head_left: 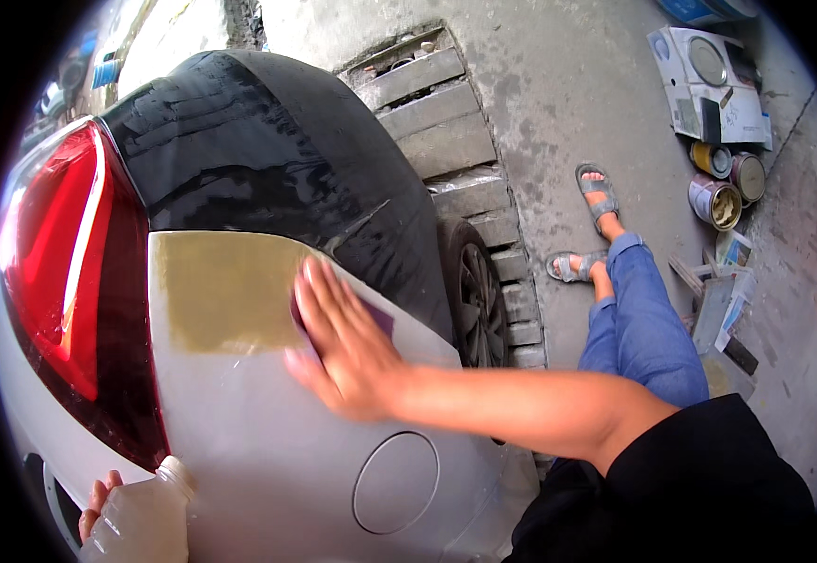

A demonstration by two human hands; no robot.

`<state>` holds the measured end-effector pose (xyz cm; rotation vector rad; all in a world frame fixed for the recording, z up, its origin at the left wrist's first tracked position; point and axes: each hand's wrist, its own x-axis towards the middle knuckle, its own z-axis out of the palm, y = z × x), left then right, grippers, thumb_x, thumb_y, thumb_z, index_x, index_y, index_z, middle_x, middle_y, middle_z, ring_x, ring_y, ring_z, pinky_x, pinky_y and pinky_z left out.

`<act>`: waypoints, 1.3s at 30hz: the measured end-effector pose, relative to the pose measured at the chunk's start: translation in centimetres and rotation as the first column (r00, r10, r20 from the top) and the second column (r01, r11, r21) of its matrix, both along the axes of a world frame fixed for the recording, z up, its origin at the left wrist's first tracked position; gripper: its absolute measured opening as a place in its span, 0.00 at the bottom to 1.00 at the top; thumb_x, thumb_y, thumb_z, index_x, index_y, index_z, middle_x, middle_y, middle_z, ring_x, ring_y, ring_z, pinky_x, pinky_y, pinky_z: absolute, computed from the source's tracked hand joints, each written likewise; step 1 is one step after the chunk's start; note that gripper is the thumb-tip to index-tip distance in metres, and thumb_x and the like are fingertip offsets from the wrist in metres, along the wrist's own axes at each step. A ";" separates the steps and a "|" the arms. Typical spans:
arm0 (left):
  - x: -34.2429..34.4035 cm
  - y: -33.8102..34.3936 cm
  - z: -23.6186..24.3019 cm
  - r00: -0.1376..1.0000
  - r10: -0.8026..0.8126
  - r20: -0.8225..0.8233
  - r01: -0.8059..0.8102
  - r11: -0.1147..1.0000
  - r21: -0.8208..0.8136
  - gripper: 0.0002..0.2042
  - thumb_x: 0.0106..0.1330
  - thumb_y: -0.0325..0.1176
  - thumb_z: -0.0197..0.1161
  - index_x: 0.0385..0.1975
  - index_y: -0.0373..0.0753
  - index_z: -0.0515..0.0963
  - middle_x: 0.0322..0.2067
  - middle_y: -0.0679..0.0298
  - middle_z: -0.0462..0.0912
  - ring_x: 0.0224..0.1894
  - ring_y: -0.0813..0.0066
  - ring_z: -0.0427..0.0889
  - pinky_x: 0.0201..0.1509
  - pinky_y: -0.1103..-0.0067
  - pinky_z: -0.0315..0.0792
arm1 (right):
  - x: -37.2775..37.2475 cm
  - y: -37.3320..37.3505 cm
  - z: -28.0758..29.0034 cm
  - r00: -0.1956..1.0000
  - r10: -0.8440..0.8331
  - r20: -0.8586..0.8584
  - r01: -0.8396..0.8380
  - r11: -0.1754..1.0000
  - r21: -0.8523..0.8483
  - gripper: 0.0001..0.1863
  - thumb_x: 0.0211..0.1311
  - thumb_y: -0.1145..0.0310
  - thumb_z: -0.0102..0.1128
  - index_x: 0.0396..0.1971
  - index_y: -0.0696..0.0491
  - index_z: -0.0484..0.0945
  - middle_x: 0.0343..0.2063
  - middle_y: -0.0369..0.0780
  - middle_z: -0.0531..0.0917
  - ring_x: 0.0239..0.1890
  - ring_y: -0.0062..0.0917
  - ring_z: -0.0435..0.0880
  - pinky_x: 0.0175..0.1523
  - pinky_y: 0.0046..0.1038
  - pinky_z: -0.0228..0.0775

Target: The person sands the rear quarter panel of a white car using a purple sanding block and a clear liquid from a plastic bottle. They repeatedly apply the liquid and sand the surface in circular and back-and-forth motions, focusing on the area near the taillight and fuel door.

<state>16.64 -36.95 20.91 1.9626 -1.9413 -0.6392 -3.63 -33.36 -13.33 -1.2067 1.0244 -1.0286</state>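
Observation:
My right hand (343, 347) is pressed on the silver car panel (258, 441) with a purple sheet, probably abrasive paper (379, 321), under its fingers, at the right edge of an olive-coloured patch (216, 286). The fingers are fairly straight over the sheet. My left hand (99, 502), partly cut off at the lower left, holds a translucent plastic bottle (145, 525) with an open-looking neck, just below the red tail light (66, 244). A round fuel flap (396, 483) sits below my right forearm.
A black, wet-looking car section (267, 150) lies beyond the patch, with a wheel (479, 300) beside concrete slabs (441, 141). My sandalled feet stand on concrete. At right are a cardboard box (709, 84), several tins (713, 202) and scattered boards (723, 310).

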 end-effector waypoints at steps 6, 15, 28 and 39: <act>-1.0 -0.1 -0.2 1.000 0.010 0.000 -0.010 1.000 -0.009 0.58 0.56 0.76 0.55 0.71 0.28 0.49 0.70 0.42 0.57 0.71 0.38 0.60 0.72 0.50 0.61 | -0.4 2.7 0.5 1.000 0.009 -0.002 -0.010 0.998 -0.066 0.44 0.73 0.53 0.46 0.73 0.68 0.40 0.74 0.63 0.41 0.77 0.58 0.38 0.78 0.52 0.34; -3.3 -0.3 -1.4 0.970 0.230 0.082 -0.221 0.969 -0.114 0.55 0.58 0.75 0.54 0.71 0.30 0.51 0.70 0.43 0.58 0.71 0.39 0.61 0.70 0.50 0.62 | -1.9 6.5 0.1 0.992 0.127 0.025 -0.124 0.989 -0.085 0.45 0.73 0.52 0.48 0.74 0.66 0.39 0.75 0.61 0.39 0.78 0.55 0.35 0.79 0.49 0.29; -1.0 0.1 0.2 0.999 -0.039 -0.009 0.039 0.998 0.053 0.58 0.53 0.79 0.57 0.72 0.34 0.50 0.70 0.44 0.57 0.71 0.39 0.61 0.71 0.49 0.61 | -0.8 2.7 1.4 0.998 0.050 0.042 -0.042 0.983 -0.179 0.48 0.71 0.50 0.51 0.74 0.65 0.38 0.75 0.60 0.39 0.78 0.55 0.35 0.79 0.49 0.30; -2.6 0.1 -0.7 0.972 0.226 0.070 -0.219 0.971 -0.094 0.52 0.61 0.73 0.52 0.70 0.31 0.52 0.70 0.43 0.58 0.70 0.37 0.61 0.72 0.50 0.59 | -1.1 4.2 0.9 0.998 0.063 0.025 -0.057 0.975 -0.215 0.51 0.67 0.48 0.54 0.75 0.63 0.37 0.76 0.58 0.39 0.79 0.51 0.37 0.79 0.48 0.30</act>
